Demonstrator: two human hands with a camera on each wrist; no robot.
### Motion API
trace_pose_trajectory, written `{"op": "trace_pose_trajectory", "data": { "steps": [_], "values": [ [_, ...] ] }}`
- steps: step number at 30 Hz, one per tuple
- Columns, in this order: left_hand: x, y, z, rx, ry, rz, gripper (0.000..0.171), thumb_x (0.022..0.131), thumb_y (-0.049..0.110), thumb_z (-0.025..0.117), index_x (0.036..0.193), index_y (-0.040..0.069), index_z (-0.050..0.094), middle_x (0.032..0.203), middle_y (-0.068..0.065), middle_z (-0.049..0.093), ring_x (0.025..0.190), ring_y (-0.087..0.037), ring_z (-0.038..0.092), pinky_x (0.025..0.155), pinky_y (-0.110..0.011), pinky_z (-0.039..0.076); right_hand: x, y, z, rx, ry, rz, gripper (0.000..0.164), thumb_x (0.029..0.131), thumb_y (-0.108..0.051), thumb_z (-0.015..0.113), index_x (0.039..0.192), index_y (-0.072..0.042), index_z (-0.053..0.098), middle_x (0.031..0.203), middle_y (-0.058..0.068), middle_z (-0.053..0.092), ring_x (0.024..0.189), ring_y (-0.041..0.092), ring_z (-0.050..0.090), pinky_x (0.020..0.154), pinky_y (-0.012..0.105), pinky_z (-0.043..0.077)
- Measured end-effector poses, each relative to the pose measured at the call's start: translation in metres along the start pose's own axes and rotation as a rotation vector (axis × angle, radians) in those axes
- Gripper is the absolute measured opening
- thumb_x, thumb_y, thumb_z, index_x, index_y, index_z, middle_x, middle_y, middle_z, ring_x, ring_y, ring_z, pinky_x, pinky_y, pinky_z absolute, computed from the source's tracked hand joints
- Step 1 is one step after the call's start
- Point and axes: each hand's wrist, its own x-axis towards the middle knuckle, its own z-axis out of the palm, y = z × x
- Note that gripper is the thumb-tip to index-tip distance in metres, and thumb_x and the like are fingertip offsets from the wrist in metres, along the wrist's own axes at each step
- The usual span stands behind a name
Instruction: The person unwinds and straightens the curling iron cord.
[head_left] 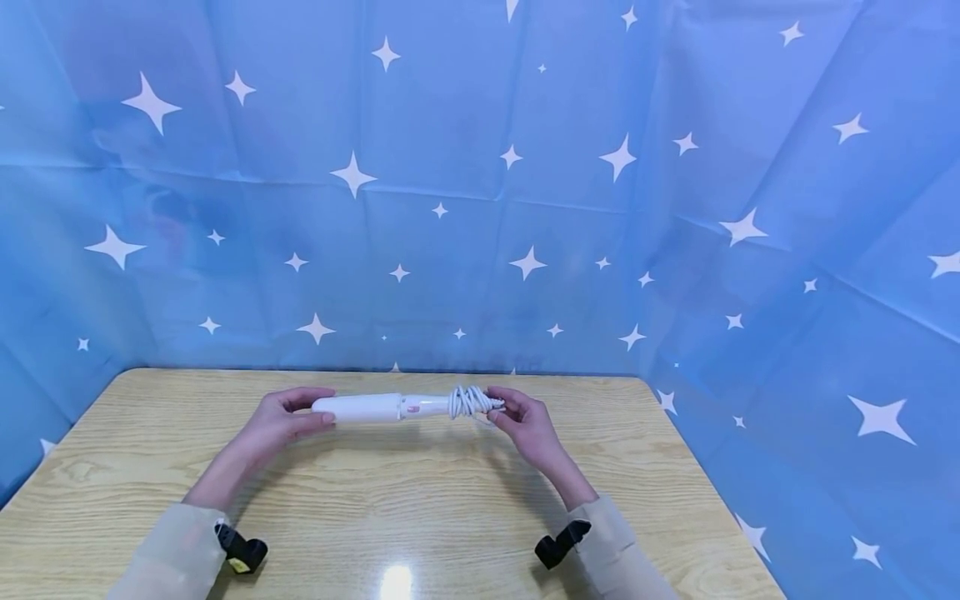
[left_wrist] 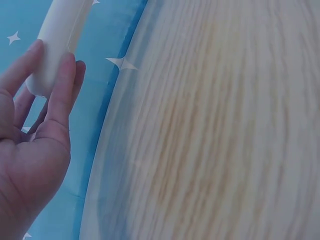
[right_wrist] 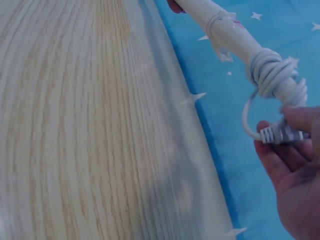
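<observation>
A white curling iron [head_left: 367, 407] is held level above the far part of the table, lying crosswise between both hands. My left hand [head_left: 281, 417] grips its thick rounded end between thumb and fingers; in the left wrist view the fingertips wrap that white end [left_wrist: 57, 50]. At the thinner end, my right hand [head_left: 528, 425] pinches the tip together with the plug. A pale cord [head_left: 467, 402] is coiled round this end. In the right wrist view, the grey-white plug [right_wrist: 280, 134] sits against the right fingers, and a short loop of cord hangs beside it.
The wood-grain table [head_left: 360, 517] has rounded far corners. A blue curtain [head_left: 450, 225] with white stars hangs behind it and along the sides. Black wrist cameras are strapped on the left sleeve [head_left: 168, 550] and the right sleeve [head_left: 618, 550].
</observation>
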Motion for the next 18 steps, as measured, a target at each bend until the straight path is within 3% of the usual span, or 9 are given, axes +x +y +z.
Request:
{"op": "trace_pose_trajectory", "data": {
  "steps": [6, 10, 13, 15, 18],
  "values": [
    [-0.0008, -0.0031, 0.0008, -0.158, -0.046, -0.007, 0.042, 0.093, -0.002, 0.074, 0.133, -0.005, 0.063, 0.129, -0.021, 0.056, 0.108, -0.022, 0.064, 0.099, -0.046, 0.059, -0.0025, -0.0037, 0.0006, -0.004, 0.006, -0.042, 0.04, 0.098, 0.005, 0.064, 0.138, 0.006, 0.059, 0.132, 0.026, 0.064, 0.108, 0.041, 0.066, 0.087, 0.026, 0.063],
    [-0.0016, -0.003, 0.0006, -0.181, -0.064, -0.023, 0.041, 0.094, -0.002, 0.071, 0.134, -0.007, 0.062, 0.136, -0.029, 0.048, 0.109, -0.023, 0.064, 0.1, -0.047, 0.058, -0.0049, -0.0044, 0.0004, -0.029, -0.004, -0.051, 0.039, 0.099, 0.003, 0.064, 0.138, 0.003, 0.06, 0.128, 0.023, 0.067, 0.104, 0.041, 0.067, 0.085, 0.033, 0.065],
    [-0.003, -0.0022, 0.0007, -0.193, -0.086, -0.026, 0.042, 0.095, -0.002, 0.071, 0.135, -0.008, 0.06, 0.139, -0.032, 0.044, 0.11, -0.025, 0.065, 0.1, -0.047, 0.058, -0.0068, -0.0051, 0.0005, -0.062, -0.007, -0.054, 0.038, 0.099, 0.002, 0.065, 0.137, -0.001, 0.064, 0.118, 0.021, 0.071, 0.09, 0.03, 0.068, 0.071, 0.029, 0.062],
    [-0.0041, -0.0018, 0.0008, -0.203, -0.1, -0.026, 0.04, 0.095, -0.001, 0.071, 0.134, -0.005, 0.063, 0.139, -0.032, 0.042, 0.109, -0.026, 0.065, 0.101, -0.046, 0.058, -0.008, -0.005, 0.0006, -0.074, -0.013, -0.06, 0.038, 0.098, 0.002, 0.066, 0.136, -0.003, 0.065, 0.11, 0.021, 0.071, 0.08, 0.023, 0.065, 0.061, 0.023, 0.055],
    [-0.0055, -0.0013, 0.0016, -0.222, -0.128, -0.028, 0.038, 0.095, -0.001, 0.071, 0.132, -0.004, 0.065, 0.139, -0.032, 0.04, 0.108, -0.03, 0.068, 0.101, -0.046, 0.057, -0.0094, -0.0047, 0.0012, -0.068, -0.03, -0.067, 0.038, 0.098, 0.002, 0.067, 0.136, -0.003, 0.065, 0.108, 0.022, 0.071, 0.075, 0.017, 0.062, 0.057, 0.02, 0.048]
  ]
}}
